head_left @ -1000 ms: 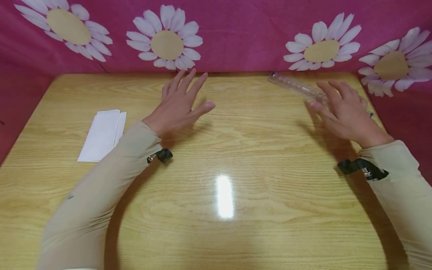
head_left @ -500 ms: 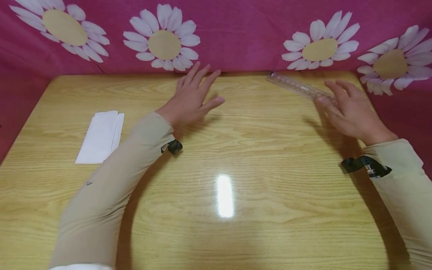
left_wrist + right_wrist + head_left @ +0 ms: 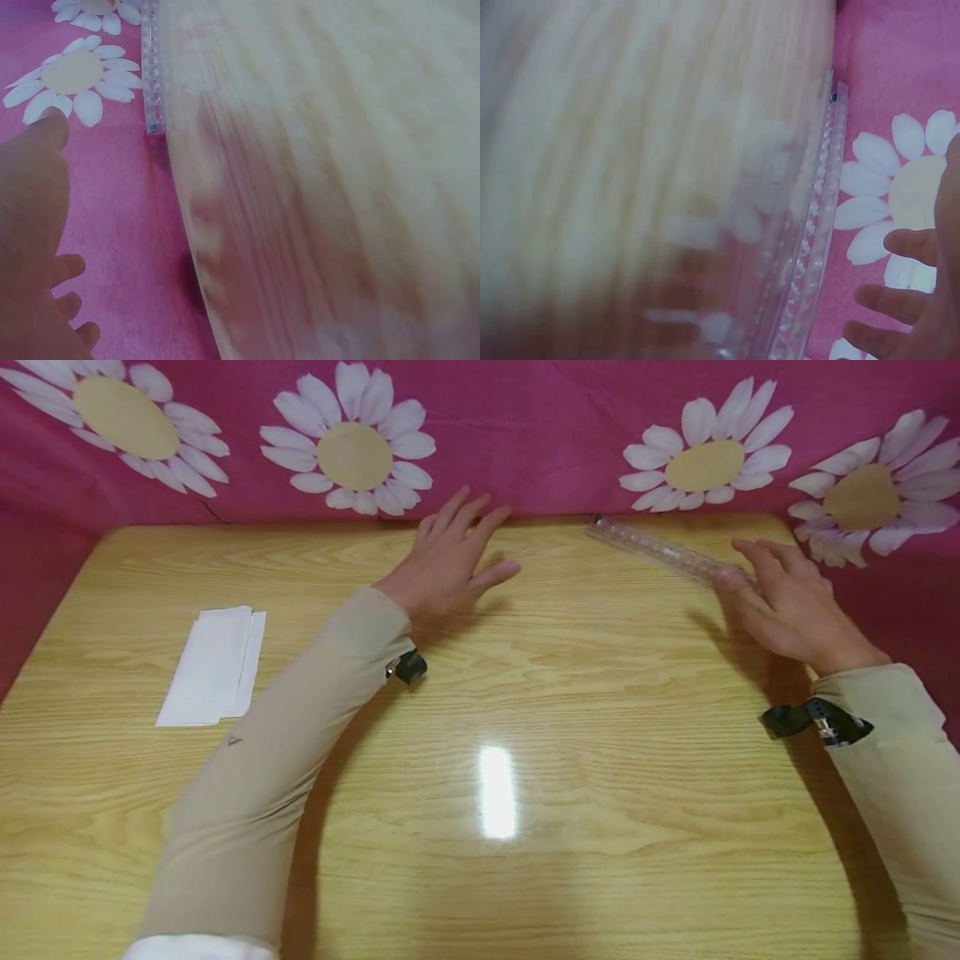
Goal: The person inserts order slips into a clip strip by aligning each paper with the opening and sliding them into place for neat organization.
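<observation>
A long clear plastic strip (image 3: 652, 547) with a row of bumps lies aslant at the back right of the table. My right hand (image 3: 795, 602) hovers over its near right end, hiding that part. In the right wrist view the strip (image 3: 819, 202) runs along the table edge, and the fingers (image 3: 892, 304) are spread apart from it. Farther left, my left hand (image 3: 450, 560) is held over the back edge of the table, fingers spread and holding nothing. The left wrist view shows the strip (image 3: 152, 67) beyond that hand.
White folded papers (image 3: 206, 668) lie in a small stack on the left of the wooden table (image 3: 600, 760). A pink cloth (image 3: 525, 435) with large white daisies hangs behind the table and around its sides. A bright light reflection (image 3: 497, 793) shows mid-table.
My left hand has moved to the right and a little farther back. The right hand has shifted slightly to the right, and the plastic strip still lies in its place.
</observation>
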### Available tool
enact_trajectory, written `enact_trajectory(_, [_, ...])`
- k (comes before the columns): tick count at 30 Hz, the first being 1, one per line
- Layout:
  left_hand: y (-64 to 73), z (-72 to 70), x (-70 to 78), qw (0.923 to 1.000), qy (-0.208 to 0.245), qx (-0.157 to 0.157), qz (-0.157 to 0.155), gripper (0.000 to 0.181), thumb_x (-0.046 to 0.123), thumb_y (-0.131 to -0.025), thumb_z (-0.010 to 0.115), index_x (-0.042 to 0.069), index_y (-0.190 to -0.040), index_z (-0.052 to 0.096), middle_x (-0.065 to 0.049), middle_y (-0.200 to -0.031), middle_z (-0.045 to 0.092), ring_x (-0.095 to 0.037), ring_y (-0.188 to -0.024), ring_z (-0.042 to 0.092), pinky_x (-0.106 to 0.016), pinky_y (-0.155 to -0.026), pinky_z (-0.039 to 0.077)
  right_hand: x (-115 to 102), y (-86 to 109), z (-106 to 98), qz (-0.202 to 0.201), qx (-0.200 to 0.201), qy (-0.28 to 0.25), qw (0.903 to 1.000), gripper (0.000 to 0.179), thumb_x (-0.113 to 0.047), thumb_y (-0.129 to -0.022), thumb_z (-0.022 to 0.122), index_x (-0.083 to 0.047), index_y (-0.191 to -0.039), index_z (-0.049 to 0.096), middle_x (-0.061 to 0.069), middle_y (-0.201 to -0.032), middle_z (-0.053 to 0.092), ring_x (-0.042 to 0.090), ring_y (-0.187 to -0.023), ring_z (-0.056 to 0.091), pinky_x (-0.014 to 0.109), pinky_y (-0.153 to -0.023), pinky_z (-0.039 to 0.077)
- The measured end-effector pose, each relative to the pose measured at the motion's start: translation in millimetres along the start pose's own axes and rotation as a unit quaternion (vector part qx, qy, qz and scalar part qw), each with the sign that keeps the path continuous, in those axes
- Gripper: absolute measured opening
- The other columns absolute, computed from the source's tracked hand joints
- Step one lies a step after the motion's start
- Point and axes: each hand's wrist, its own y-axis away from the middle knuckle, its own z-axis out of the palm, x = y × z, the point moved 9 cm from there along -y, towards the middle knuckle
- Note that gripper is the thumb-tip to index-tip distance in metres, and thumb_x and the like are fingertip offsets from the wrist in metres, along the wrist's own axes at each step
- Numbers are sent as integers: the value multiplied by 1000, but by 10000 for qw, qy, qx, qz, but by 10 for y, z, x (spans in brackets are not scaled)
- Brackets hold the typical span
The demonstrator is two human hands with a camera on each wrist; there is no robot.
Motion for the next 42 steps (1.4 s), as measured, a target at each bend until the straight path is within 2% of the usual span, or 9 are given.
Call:
enact_trajectory(4, [-137,53,78,9996,-154,-175,127,75,67,-97,30,28,-157,9,-6,-166,9,-27,-155,-6,-54,-125,11,50,-69,14,65,-165,-26,9998,68,-54,-101,30,-15,-156,17,28,-160,14,52,-146,12,75,-114,9])
enact_trajectory(12, [-393,125,318,9981,-401,-251,387,75,68,-96,27,26,-157,13,-5,-165,13,-27,-156,0,-51,-126,12,70,-124,7,-74,-198,1,9998,69,-54,-102,29,-11,-155,22,32,-157,21,52,-144,17,74,-112,13])
enact_trajectory(22, [-567,179,509,9960,-508,-499,532,75,68,-97,26,24,-157,12,-6,-162,21,-28,-155,7,-49,-127,12,160,-110,64,266,-585,236,9977,74,-56,-100,35,-9,-155,20,35,-152,26,54,-140,21,75,-110,17])
enact_trajectory(28, [-681,253,541,9961,-382,-664,434,76,68,-97,25,25,-157,11,-4,-163,19,-28,-155,5,-48,-127,10,139,-122,26,-37,-264,520,9983,60,-38,-102,43,4,-144,38,40,-132,47,55,-127,35,68,-108,27])
enact_trajectory(31, [-735,324,551,9961,-312,-703,432,75,67,-97,26,24,-157,11,-5,-163,20,-30,-154,8,-48,-127,11,154,-124,33,-66,-140,519,9985,51,-27,-100,49,5,-139,45,37,-126,53,51,-121,42,65,-105,31])
enact_trajectory(37, [-821,400,627,9973,-164,-520,487,71,64,-98,30,22,-155,20,-6,-158,30,-27,-150,24,-45,-123,23,311,-117,23,377,52,213,9990,44,-13,-96,52,-6,-140,50,32,-129,56,48,-121,48,65,-102,35])
enact_trajectory(40, [-858,408,655,9977,-144,-482,448,70,64,-98,30,22,-154,22,-5,-157,33,-25,-148,27,-43,-122,24,385,-123,-10,617,179,78,9979,44,-10,-95,50,-12,-139,53,29,-129,59,45,-119,51,61,-97,40])
enact_trajectory(42, [-877,416,663,9978,-153,-495,405,69,63,-99,29,22,-154,22,-4,-157,32,-24,-149,26,-42,-123,24,416,-135,-15,729,207,41,9971,44,-11,-96,49,-15,-139,54,28,-131,58,43,-117,51,54,-89,42])
